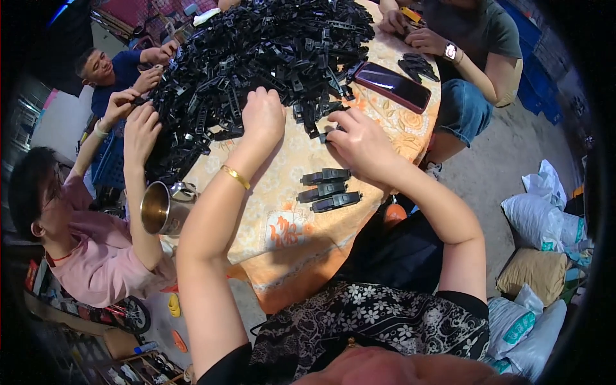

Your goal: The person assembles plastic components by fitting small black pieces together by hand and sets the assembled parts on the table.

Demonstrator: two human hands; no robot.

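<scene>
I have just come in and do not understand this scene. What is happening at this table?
Several people sit around a table with an orange flowered cloth, handling small black plastic parts. The wearer's left hand reaches into the big heap of black parts; the right hand handles one part at the heap's edge. Three assembled black pieces lie in a row before them. A dark red phone and a steel mug are nearby.

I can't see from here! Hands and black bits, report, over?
Left hand fisted in black parts pile. Right hand pinching one part at pile's edge. Three finished pieces beside it.
</scene>
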